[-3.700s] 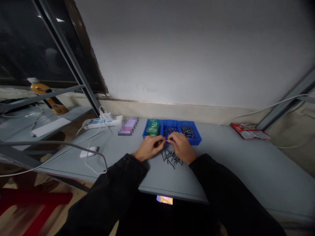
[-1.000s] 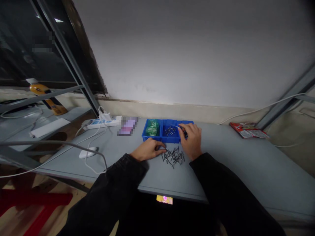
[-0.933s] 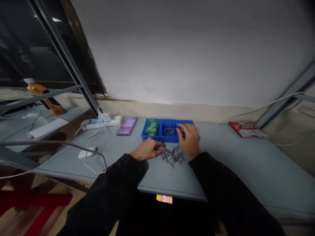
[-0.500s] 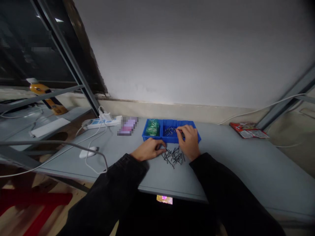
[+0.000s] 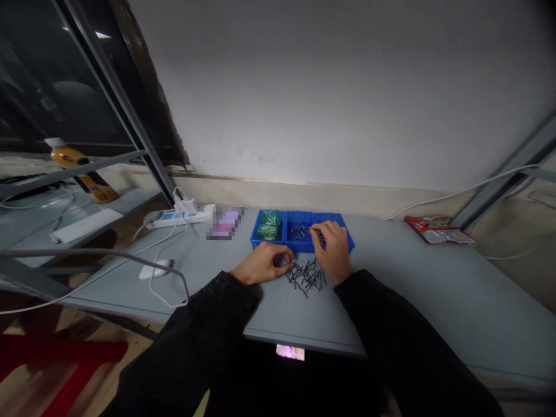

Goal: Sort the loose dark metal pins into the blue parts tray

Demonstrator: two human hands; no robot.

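My left hand rests on the table at the left edge of a loose pile of thin metal screw-like pieces. Its thumb and forefinger are curled into a pinch at the pile; what lies between them is too small to make out. Over the right part of a row of blue bins is my right hand, with fingertips pinched together near the middle and right bins. Anything in those fingertips is hidden. Short metal pieces lie in the middle bin, and green packets fill the left one. My right hand partly covers the right bin.
Left of the bins are a blurred phone-like item, a white power strip with cables, and a white case-like object. A red packet lies far right. A yellow bottle leans at far left.
The left hand's thumb and forefinger have curled slightly closer together at the pile. My right hand stays almost still over the bins.
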